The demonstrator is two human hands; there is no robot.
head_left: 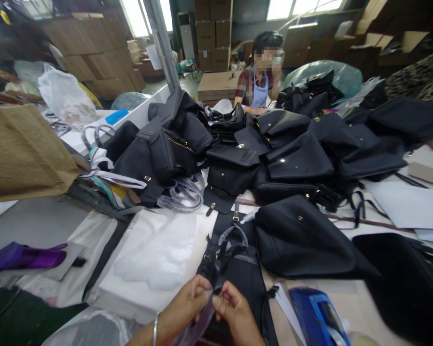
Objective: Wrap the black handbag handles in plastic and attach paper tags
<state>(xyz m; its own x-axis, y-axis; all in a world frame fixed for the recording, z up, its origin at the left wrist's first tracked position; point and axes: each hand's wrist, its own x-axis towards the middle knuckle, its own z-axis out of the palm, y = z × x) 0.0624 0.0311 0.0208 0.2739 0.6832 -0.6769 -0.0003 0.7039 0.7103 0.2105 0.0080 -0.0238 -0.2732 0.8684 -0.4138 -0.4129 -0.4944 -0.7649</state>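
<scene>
A black backpack lies flat in front of me, with a clear-plastic-wrapped handle at its top. My left hand pinches a clear plastic strip that hangs down between my hands. Close beside it, my right hand is closed with thumb and fingers on a black strap running up towards the backpack's top. Exactly where the plastic overlaps the strap is hidden by my fingers. A metal bangle circles my left wrist.
Black bags are heaped across the table. White sheets lie at the left, and a blue tape dispenser at the right front. A tan fabric box and a purple item are further left. Across the table sits a co-worker.
</scene>
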